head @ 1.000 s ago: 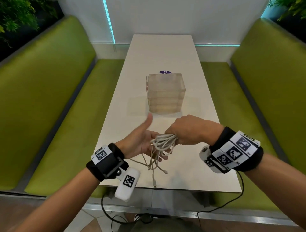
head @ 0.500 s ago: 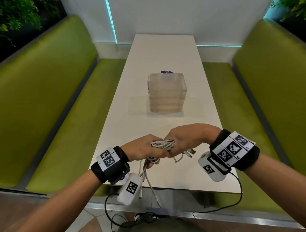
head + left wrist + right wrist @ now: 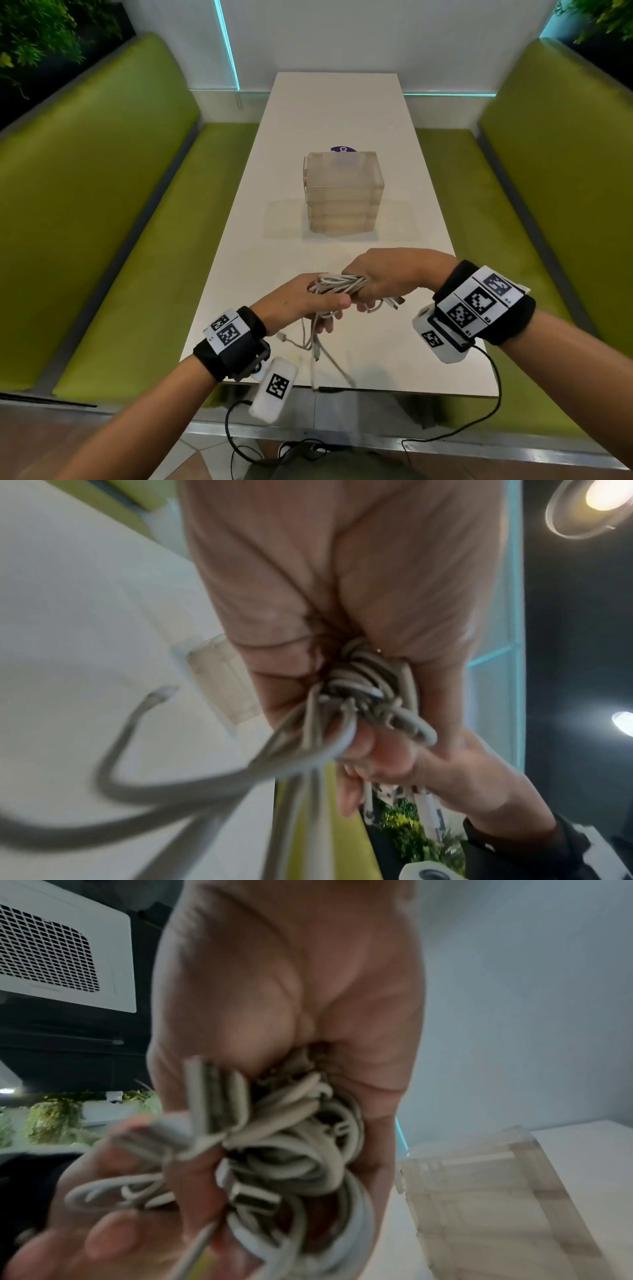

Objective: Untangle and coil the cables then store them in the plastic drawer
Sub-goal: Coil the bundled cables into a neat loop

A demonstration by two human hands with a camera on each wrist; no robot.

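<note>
A tangled bundle of white cables (image 3: 337, 285) hangs between both hands above the near end of the white table (image 3: 404, 356). My left hand (image 3: 308, 303) grips the bundle's left side, and my right hand (image 3: 380, 279) grips its right side, fists almost touching. Loose cable ends (image 3: 317, 346) dangle below the left hand toward the table edge. USB plugs (image 3: 394, 303) stick out under the right hand. In the left wrist view the cables (image 3: 363, 696) bunch in my curled fingers. The right wrist view shows the cables (image 3: 301, 1139) packed in my fist. The translucent plastic drawer unit (image 3: 344, 195) stands mid-table, its drawers closed.
Green bench seats (image 3: 113, 212) run along both sides of the table. A purple round sticker (image 3: 342, 149) shows behind the drawer unit. Black wrist-camera leads (image 3: 493, 394) hang off the near table edge. White wall closes the far end.
My left hand, open under the bundle a second ago, has closed round it. Both hands with the cables have dropped lower and nearer to me, and loose ends now dangle further down.
</note>
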